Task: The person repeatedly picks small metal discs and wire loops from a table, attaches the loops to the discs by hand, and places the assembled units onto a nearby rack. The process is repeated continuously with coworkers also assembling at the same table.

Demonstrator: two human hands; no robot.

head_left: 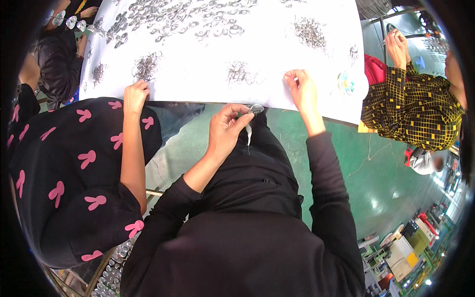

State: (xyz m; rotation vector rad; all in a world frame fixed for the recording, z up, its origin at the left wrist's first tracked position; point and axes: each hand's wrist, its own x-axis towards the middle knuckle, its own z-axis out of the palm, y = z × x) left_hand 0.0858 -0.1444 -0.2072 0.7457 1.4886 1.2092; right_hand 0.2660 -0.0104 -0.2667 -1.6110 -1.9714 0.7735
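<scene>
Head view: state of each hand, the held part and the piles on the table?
left hand: closed, pinching a small metal piece at the table edge
small metal piece: held, thin tail hanging down
right hand: resting on the white table, fingertips pinched together; what they hold is too small to tell
wire piles: loose, scattered heaps
round metal parts: spread out at the far side
neighbour's hand: fist resting on the table edge

One white tabletop (pixel 198 79); on it about six loose heaps of thin wire pieces, among them one heap (pixel 146 65) near the left edge, one (pixel 240 73) at the middle and one (pixel 309 30) toward the far right; one broad scatter of small silvery metal parts (pixel 178 20), too many to count; one small round multicoloured object (pixel 346 83); six hands in view; four people.
</scene>
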